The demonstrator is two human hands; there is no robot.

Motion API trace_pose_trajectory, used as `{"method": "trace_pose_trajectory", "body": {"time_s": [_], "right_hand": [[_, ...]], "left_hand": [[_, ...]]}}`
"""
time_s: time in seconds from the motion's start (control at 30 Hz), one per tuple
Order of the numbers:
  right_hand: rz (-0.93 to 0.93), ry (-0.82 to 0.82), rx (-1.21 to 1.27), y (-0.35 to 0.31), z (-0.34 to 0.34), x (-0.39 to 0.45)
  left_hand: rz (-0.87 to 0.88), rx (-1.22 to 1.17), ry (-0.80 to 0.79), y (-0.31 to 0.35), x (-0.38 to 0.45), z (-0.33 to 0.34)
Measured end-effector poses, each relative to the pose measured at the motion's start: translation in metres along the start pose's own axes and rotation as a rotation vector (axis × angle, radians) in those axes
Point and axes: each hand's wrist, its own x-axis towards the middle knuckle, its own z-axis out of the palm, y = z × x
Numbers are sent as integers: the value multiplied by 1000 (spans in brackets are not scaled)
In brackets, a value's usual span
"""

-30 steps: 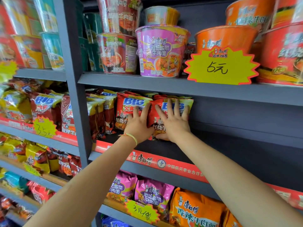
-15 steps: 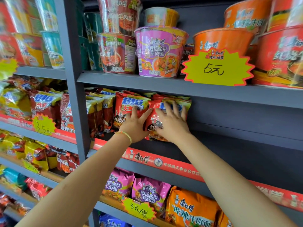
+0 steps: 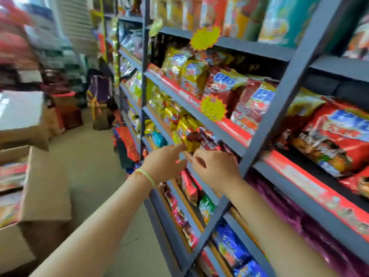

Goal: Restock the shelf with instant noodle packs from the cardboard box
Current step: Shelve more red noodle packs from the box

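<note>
Both hands empty, left hand [image 3: 165, 163] and right hand [image 3: 216, 169] loose-fingered before shelf [image 3: 225, 124]; cardboard box [image 3: 45, 188] left.

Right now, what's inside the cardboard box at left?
Inside the cardboard box, red and orange noodle packs show at the open top, blurred. How many there are, and anything lower down, is hidden by the box wall and the frame edge.

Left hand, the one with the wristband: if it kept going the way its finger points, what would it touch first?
Probably the gold and dark red noodle packs on the shelf: the left hand has its forefinger aimed up at them, close in front. The picture is blurred, so depth is uncertain.
</note>
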Motion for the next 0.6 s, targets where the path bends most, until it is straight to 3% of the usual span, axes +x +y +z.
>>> {"method": "trace_pose_trajectory", "body": {"time_s": [0.07,0.2,0.4,0.6], "right_hand": [[-102,-222,20,-44,56,42],[-277,-440,104,-159,168,110],[-499,-625,293,-333,311,175],[-540,-787,373,-455,409,210]], "left_hand": [[-187,142,-157,-79,-26,-7],[-519,175,-260,-226,-93,-32],[-980,36,39,-386,-212,-74],[-1226,-5,9,-511,-296,-61]]}}
